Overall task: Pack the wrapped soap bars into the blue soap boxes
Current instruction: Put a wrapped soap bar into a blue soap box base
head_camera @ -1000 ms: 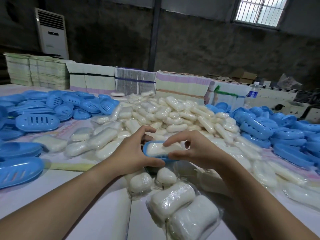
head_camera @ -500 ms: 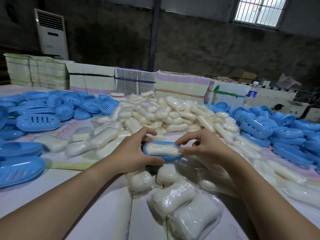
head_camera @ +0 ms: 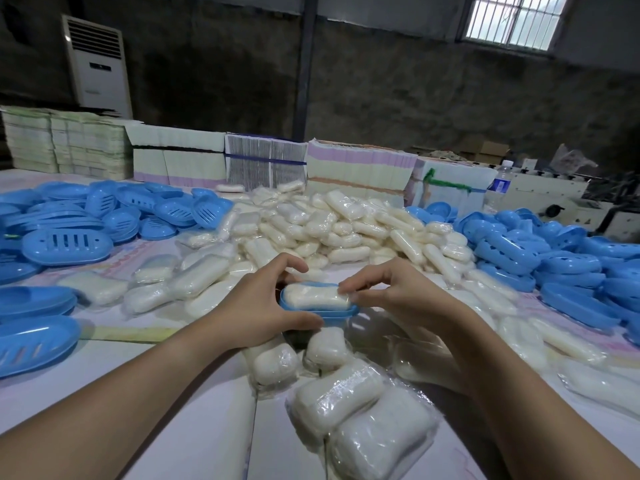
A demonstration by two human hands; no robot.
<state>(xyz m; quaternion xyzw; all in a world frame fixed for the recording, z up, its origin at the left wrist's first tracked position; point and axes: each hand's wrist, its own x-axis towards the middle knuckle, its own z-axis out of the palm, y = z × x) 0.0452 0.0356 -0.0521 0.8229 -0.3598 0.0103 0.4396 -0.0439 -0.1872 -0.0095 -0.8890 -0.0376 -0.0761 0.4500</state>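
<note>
My left hand (head_camera: 258,306) grips a blue soap box base (head_camera: 332,311) from its left end, thumb under the near rim and fingers over the far rim. A wrapped white soap bar (head_camera: 313,296) lies inside the box. My right hand (head_camera: 391,292) pinches the bar's wrapper at its right end with curled fingertips. A big heap of wrapped soap bars (head_camera: 346,223) rises behind the hands. More wrapped bars (head_camera: 349,410) lie close in front of me.
Blue box halves are piled at the left (head_camera: 65,220) and at the right (head_camera: 554,258) of the table (head_camera: 194,427). Stacks of flat cartons (head_camera: 360,168) line the far edge. A water bottle (head_camera: 500,183) stands at the back right.
The soap bar has settled flat into the blue box. My right hand has slid from over the bar to its right end. The left hand keeps its hold.
</note>
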